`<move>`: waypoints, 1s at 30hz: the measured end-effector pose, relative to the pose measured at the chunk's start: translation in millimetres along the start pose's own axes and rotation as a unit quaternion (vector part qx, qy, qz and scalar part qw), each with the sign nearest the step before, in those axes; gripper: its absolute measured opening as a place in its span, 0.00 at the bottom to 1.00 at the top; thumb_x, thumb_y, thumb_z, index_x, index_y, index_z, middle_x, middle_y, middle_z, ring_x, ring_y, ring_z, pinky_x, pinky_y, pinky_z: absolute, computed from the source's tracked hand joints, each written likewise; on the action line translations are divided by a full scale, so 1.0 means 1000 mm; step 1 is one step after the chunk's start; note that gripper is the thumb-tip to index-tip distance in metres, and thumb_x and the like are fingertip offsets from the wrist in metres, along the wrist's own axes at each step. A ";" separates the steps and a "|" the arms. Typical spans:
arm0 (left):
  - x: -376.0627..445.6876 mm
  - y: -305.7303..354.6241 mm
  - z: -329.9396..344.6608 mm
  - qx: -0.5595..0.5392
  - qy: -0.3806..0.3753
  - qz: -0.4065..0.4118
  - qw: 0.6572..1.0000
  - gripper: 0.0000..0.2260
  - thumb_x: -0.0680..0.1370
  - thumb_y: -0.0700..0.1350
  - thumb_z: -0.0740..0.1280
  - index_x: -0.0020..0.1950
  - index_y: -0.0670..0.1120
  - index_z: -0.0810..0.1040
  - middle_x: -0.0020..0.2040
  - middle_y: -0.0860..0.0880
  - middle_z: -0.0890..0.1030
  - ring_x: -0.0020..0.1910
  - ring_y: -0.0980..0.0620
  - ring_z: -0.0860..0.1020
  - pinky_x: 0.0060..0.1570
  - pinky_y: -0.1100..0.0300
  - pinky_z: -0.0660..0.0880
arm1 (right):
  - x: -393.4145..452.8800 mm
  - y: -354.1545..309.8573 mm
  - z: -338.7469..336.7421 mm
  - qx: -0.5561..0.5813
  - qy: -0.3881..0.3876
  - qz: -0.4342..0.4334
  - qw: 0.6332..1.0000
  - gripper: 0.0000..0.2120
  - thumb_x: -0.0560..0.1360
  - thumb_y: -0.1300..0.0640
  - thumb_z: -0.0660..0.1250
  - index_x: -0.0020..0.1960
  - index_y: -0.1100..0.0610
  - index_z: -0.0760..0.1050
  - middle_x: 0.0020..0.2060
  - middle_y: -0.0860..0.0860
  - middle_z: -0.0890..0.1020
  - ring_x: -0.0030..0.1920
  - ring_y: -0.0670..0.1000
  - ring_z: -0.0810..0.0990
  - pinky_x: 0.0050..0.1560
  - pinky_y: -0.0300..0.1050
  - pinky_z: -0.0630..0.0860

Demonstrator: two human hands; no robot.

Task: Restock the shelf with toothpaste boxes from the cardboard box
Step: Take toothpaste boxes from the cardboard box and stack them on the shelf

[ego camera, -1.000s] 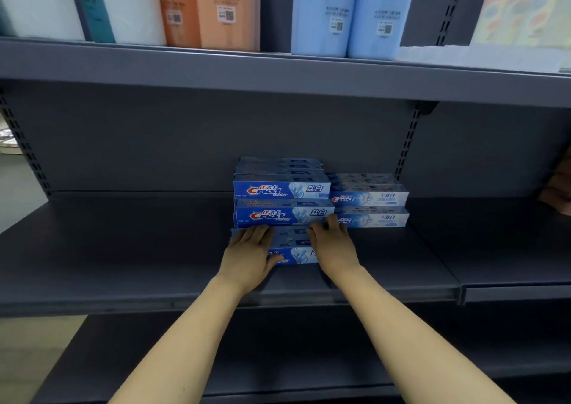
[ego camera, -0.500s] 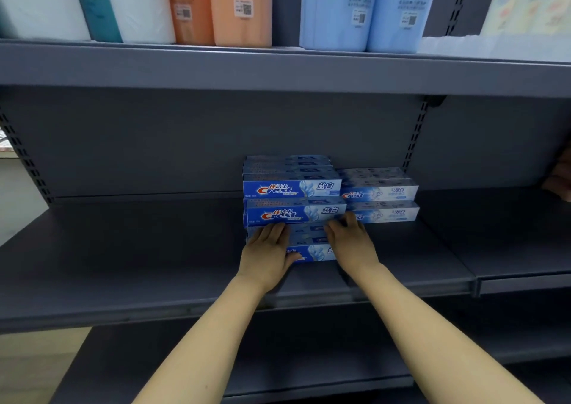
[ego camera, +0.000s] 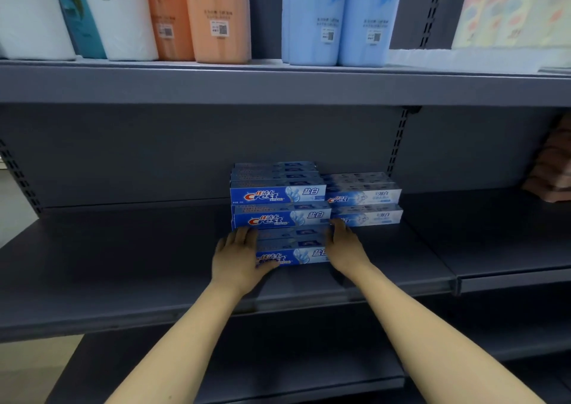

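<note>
Toothpaste boxes (ego camera: 292, 243) in dark blue Crest packaging lie flat on the grey shelf (ego camera: 123, 267), a low front row just ahead of a taller dark blue stack (ego camera: 278, 193), with a paler blue stack (ego camera: 364, 198) touching that one on the right. Your left hand (ego camera: 236, 260) sits at the left end of the front row, fingers (ego camera: 244, 236) straight and laid along it, thumb tucked under the near face. Your right hand (ego camera: 343, 246) sits at the right end, fingers extended against the end of the boxes; neither hand curls round anything, both simply press.

The step looks like squaring this front row and sliding it back. To do it well, keep both palms flat and push evenly, so the row goes straight and does not skew. Press low, against the bottom box, since the upper boxes could slip forward over it. Line the left ends up with the stack behind. Watch your right fingertips near the paler stack, because a nudge there could shift its lower box.

The cardboard box is out of view. Above, rolls of wrapped tissue (ego camera: 216, 17) stand on the upper shelf.
</note>
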State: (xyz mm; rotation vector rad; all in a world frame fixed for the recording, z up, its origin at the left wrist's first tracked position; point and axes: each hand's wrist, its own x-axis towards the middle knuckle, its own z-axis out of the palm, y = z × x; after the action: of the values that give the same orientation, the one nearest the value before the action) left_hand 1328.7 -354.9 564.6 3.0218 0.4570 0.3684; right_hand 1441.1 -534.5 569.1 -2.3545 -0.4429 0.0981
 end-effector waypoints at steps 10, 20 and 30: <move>-0.011 -0.008 -0.001 -0.078 -0.035 -0.127 0.988 0.30 0.75 0.61 0.64 0.70 0.47 0.60 0.59 0.48 0.78 0.55 0.47 0.78 0.45 0.55 0.77 | -0.012 0.028 -0.016 -0.097 -0.046 -0.093 0.990 0.34 0.72 0.42 0.68 0.71 0.53 0.60 0.66 0.53 0.72 0.63 0.55 0.74 0.59 0.50 0.74; -0.017 0.001 -0.020 -0.078 0.028 -0.136 0.987 0.33 0.75 0.59 0.66 0.73 0.46 0.57 0.58 0.46 0.79 0.52 0.45 0.80 0.42 0.56 0.75 | -0.012 0.028 -0.021 -0.157 -0.002 -0.140 0.978 0.23 0.76 0.46 0.65 0.66 0.55 0.68 0.49 0.54 0.82 0.50 0.55 0.81 0.47 0.47 0.78; 0.007 0.002 -0.029 -0.063 0.065 -0.152 0.984 0.27 0.75 0.62 0.64 0.65 0.44 0.68 0.57 0.46 0.79 0.53 0.44 0.80 0.44 0.55 0.76 | 0.010 0.009 -0.040 -0.161 0.067 -0.194 0.965 0.11 0.80 0.52 0.59 0.56 0.57 0.74 0.45 0.55 0.83 0.47 0.56 0.81 0.42 0.45 0.74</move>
State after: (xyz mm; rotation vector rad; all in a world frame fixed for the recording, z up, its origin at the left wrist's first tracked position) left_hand 1328.6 -353.7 594.3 2.7562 0.8544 0.5489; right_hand 1461.2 -562.8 593.2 -2.5150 -0.8987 -0.3399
